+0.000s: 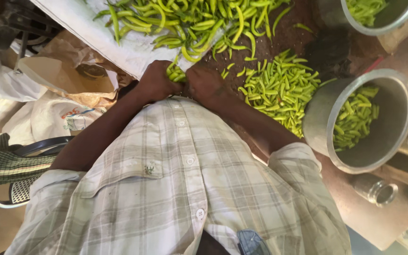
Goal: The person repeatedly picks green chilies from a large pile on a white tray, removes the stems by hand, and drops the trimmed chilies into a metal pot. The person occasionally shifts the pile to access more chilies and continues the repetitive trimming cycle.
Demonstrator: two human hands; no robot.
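A: Left hand (156, 82) and right hand (205, 85) side by side, both closed on one small bunch of slender green chilli peppers (176, 72), held just above the checked shirt front (175, 156).

B: Beyond the hands?

A: White cloth (119, 45) heaped with long-stemmed chillies (190, 21); right of the hands, loose pile of trimmed chillies (282, 89) on brown tabletop (279, 35), touching round steel pot (393, 94), itself partly filled.

Dark worktop (279, 35) — white sheet (119, 45), loose green chillies (282, 87), steel pots (378, 123).
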